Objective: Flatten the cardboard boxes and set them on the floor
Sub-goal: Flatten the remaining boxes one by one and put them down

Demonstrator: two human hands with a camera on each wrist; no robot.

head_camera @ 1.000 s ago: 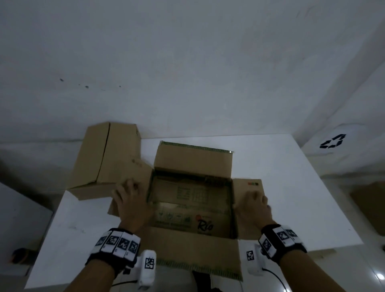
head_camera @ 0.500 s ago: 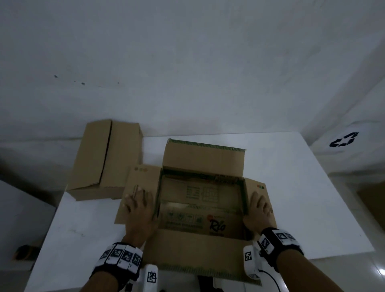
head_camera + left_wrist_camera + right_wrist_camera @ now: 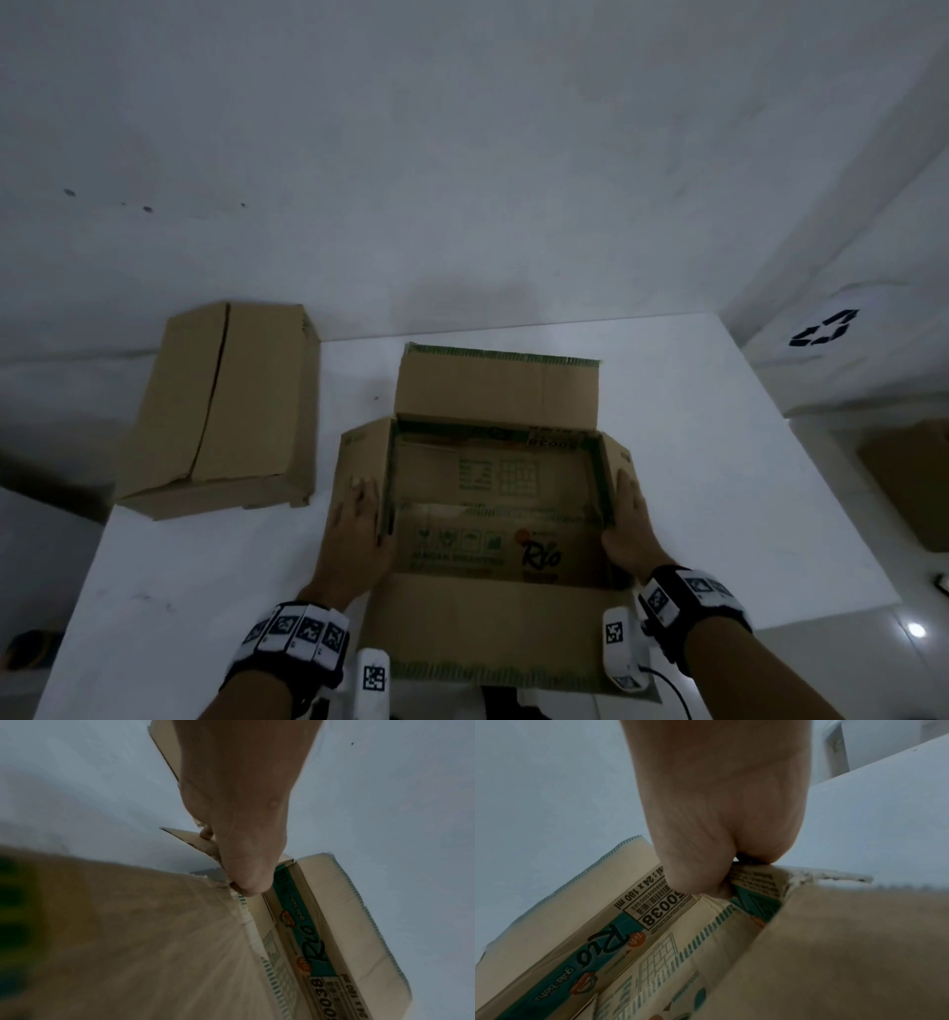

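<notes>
An open brown cardboard box [image 3: 493, 514] printed "Rio" stands in the middle of the white table [image 3: 719, 462], its far and near flaps spread out. My left hand [image 3: 359, 519] holds its left side, fingers laid over the folded-down left flap and thumb hooked over the rim. My right hand [image 3: 629, 524] holds the right side the same way. In the left wrist view my left hand [image 3: 244, 821] pinches the box [image 3: 308, 933] at its rim. Seen from the right wrist, my right hand [image 3: 718, 811] has its thumb on the box [image 3: 603, 933] inside the wall.
A second, closed cardboard box [image 3: 226, 406] lies at the table's back left corner, partly over the edge. To the right stand a white bin with a recycling symbol [image 3: 821, 334] and another brown box [image 3: 914, 478] on the floor. A wall rises behind the table.
The side flaps, spread flat a second ago, now hang steeply along the walls. Both hands slid in to the rims. The box now stands apart from the closed one.
</notes>
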